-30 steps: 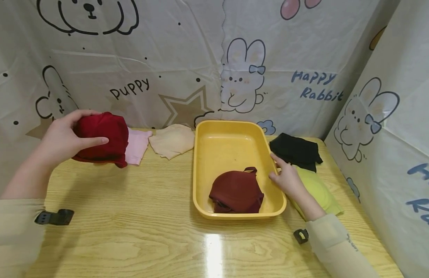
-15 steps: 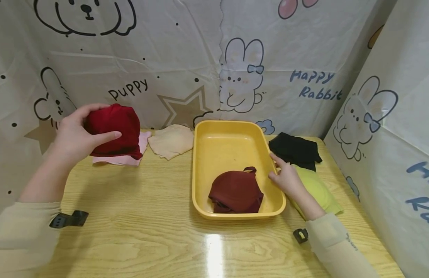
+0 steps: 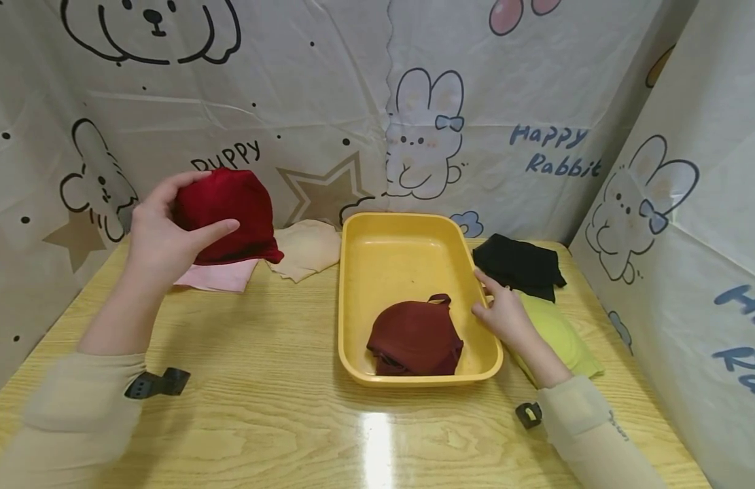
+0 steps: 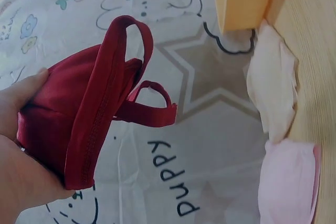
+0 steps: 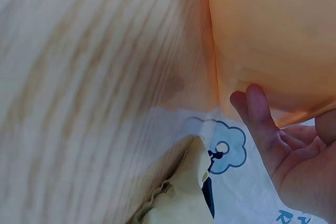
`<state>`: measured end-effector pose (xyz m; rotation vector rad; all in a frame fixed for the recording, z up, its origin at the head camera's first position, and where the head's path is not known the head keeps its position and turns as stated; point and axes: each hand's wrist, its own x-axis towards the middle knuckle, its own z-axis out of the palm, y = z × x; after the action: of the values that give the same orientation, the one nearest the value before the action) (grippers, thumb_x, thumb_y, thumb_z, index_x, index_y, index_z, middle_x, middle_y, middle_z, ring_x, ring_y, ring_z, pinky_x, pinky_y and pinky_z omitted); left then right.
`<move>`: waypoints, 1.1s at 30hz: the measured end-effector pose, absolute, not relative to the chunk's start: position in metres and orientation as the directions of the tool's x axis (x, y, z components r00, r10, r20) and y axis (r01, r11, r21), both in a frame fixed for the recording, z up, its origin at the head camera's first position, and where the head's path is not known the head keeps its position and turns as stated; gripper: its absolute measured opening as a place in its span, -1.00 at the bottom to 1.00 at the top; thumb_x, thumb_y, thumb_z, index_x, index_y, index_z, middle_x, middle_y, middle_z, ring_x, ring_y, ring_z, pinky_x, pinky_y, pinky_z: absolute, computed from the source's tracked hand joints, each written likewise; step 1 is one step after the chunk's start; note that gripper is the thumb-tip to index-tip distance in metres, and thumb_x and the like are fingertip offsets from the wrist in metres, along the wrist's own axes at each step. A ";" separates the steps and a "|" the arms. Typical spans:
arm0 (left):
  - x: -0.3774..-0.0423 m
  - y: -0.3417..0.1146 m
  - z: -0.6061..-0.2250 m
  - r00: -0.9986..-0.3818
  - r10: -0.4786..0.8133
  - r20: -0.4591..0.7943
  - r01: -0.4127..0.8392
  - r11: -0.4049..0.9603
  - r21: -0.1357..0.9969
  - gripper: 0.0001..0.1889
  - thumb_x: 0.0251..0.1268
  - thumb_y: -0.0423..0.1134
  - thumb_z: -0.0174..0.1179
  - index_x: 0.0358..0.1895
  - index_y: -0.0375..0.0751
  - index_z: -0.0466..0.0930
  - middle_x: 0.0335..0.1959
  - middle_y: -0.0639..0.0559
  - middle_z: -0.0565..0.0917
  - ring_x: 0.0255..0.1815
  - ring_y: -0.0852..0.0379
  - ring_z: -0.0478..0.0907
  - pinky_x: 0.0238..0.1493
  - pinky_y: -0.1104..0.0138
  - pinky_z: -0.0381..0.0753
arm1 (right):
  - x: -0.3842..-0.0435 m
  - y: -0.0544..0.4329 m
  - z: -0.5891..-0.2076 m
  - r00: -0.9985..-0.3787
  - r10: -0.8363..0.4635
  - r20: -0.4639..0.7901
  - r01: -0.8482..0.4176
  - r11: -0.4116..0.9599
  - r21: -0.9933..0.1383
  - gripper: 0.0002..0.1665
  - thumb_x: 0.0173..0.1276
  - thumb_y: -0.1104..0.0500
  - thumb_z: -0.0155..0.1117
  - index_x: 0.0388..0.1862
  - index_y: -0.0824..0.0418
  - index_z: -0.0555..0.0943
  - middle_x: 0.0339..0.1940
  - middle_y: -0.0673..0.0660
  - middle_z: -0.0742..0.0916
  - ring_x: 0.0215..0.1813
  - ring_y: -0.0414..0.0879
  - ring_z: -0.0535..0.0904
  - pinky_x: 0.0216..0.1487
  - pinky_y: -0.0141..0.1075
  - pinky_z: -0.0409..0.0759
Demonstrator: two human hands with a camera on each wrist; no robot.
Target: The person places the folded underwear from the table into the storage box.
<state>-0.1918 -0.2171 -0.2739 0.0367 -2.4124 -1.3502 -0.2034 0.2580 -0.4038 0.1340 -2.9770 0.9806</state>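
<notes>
My left hand [image 3: 169, 234] grips a folded red bra [image 3: 233, 214], raised above the back left of the table. Its band and strap loops hang free of the fingers in the left wrist view. My right hand [image 3: 505, 309] holds the right rim of a yellow plastic tub [image 3: 346, 305]; in the right wrist view its fingertips [image 5: 256, 98] lie against the tub's outer wall. A folded maroon bra [image 3: 416, 339] lies in the near end of the tub. Behind the red bra, a pink folded cloth [image 3: 221, 277] is partly hidden.
A cream folded cloth [image 3: 310, 250] lies left of the tub. Right of it lie a black folded cloth [image 3: 520, 263] and a yellow-green bra-like garment [image 3: 560, 333]. Printed curtain sheets [image 3: 328, 102] stand behind and at the sides of the wooden table [image 3: 261, 407].
My left hand has carried the red bra to the right and upward, past the pink cloth. The right hand and the tub have stayed in place.
</notes>
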 end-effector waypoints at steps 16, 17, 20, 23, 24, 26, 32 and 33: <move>-0.189 -0.180 -0.278 -0.877 -0.262 0.403 0.309 0.335 0.890 -0.30 -0.09 -0.25 0.48 0.21 0.23 0.45 0.14 0.12 0.52 0.06 0.18 0.43 -0.03 0.44 0.53 | -0.202 0.258 -0.403 -0.996 -0.082 0.037 -0.087 0.806 -0.586 -0.23 0.22 0.31 0.10 0.45 0.25 0.20 0.02 0.42 0.59 -0.50 -0.08 0.51 -0.46 -0.34 0.50; -0.189 -0.178 -0.279 -0.875 -0.267 0.405 0.314 0.325 0.892 -0.31 -0.08 -0.25 0.48 0.21 0.23 0.45 0.14 0.12 0.52 0.07 0.18 0.43 -0.03 0.44 0.53 | -0.202 0.257 -0.404 -0.996 -0.082 0.037 -0.088 0.806 -0.586 -0.23 0.22 0.31 0.10 0.45 0.25 0.20 0.02 0.42 0.59 -0.49 -0.07 0.52 -0.45 -0.34 0.50; -0.190 -0.173 -0.281 -0.864 -0.268 0.426 0.356 0.272 0.894 -0.31 -0.09 -0.29 0.48 0.20 0.19 0.47 0.13 0.11 0.53 0.07 0.16 0.43 -0.03 0.43 0.53 | -0.203 0.257 -0.404 -0.995 -0.084 0.046 -0.095 0.806 -0.584 -0.22 0.21 0.31 0.11 0.44 0.25 0.21 0.01 0.41 0.61 -0.46 -0.07 0.54 -0.45 -0.35 0.51; -0.191 -0.166 -0.283 -0.854 -0.260 0.451 0.405 0.213 0.889 -0.32 -0.10 -0.33 0.48 0.19 0.14 0.49 0.13 0.09 0.53 0.07 0.14 0.44 -0.02 0.43 0.53 | -0.203 0.257 -0.405 -0.994 -0.089 0.062 -0.108 0.806 -0.581 -0.23 0.20 0.31 0.11 0.44 0.26 0.22 -0.03 0.40 0.62 -0.48 -0.08 0.56 -0.47 -0.36 0.52; -0.191 -0.163 -0.283 -0.850 -0.255 0.460 0.422 0.192 0.886 -0.32 -0.11 -0.35 0.48 0.18 0.12 0.49 0.13 0.08 0.53 0.07 0.13 0.44 -0.02 0.43 0.52 | -0.203 0.258 -0.405 -0.994 -0.089 0.067 -0.112 0.807 -0.580 -0.23 0.19 0.32 0.11 0.43 0.27 0.23 -0.04 0.40 0.63 -0.49 -0.09 0.56 -0.48 -0.36 0.52; -0.191 -0.159 -0.284 -0.850 -0.254 0.462 0.432 0.169 0.886 -0.33 -0.12 -0.36 0.48 0.18 0.11 0.50 0.12 0.07 0.53 0.07 0.12 0.45 -0.01 0.43 0.52 | -0.203 0.258 -0.406 -0.993 -0.091 0.073 -0.116 0.809 -0.577 -0.23 0.19 0.32 0.12 0.43 0.27 0.23 -0.05 0.40 0.63 -0.52 -0.11 0.54 -0.50 -0.36 0.51; -0.193 -0.147 -0.286 -0.850 -0.253 0.461 0.436 0.152 0.887 -0.33 -0.10 -0.34 0.47 0.19 0.11 0.48 0.13 0.06 0.54 0.07 0.14 0.45 0.03 0.41 0.50 | -0.203 0.257 -0.404 -0.993 -0.091 0.077 -0.119 0.816 -0.565 -0.24 0.20 0.33 0.12 0.43 0.28 0.23 -0.06 0.40 0.63 -0.55 -0.12 0.52 -0.52 -0.35 0.48; -0.194 -0.145 -0.287 -0.847 -0.252 0.468 0.445 0.145 0.884 -0.33 -0.09 -0.34 0.47 0.19 0.09 0.48 0.13 0.06 0.53 0.08 0.13 0.45 0.04 0.40 0.51 | -0.203 0.257 -0.404 -0.993 -0.090 0.076 -0.117 0.818 -0.563 -0.24 0.20 0.33 0.12 0.43 0.28 0.23 -0.06 0.40 0.63 -0.55 -0.11 0.51 -0.52 -0.35 0.48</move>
<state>-0.1944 -0.1448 -0.2870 -0.1835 -1.9089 -1.7545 -0.2032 0.2569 -0.4040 0.1682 -2.9513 0.9188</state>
